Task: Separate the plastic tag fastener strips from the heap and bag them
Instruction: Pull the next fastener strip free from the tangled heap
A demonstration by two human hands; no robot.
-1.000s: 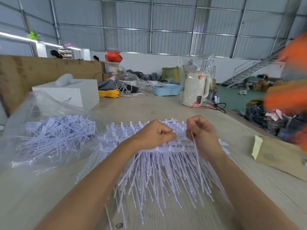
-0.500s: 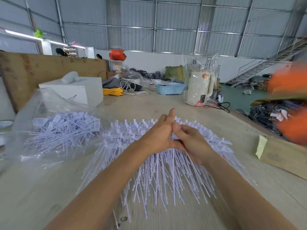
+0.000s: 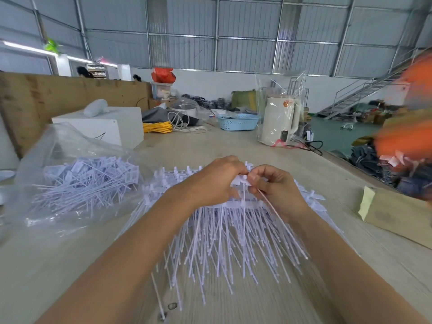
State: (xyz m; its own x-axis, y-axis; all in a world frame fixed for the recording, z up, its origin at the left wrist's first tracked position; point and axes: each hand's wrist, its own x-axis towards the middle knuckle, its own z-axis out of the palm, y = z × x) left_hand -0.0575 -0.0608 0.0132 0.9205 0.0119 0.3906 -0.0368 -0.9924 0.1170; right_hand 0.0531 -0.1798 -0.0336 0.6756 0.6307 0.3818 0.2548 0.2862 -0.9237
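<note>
1. Hundreds of white fastener strips make up the heap (image 3: 224, 232), lying on the table (image 3: 233, 146) straight in front of me, tails fanned toward me. Altogether it looks light and springy, likely to tangle.
2. Left of the heap, the clear bag (image 3: 70, 178) already holds separated strips; it looks thin, floppy and slippery.
3. Both hands meet over the heap's far edge: my left hand (image 3: 210, 183) curls around the strip heads.
4. My right hand (image 3: 273, 190) pinches one strip (image 3: 244, 197) near its stiff head, the best hold, I judge; the tail flexes.
</note>
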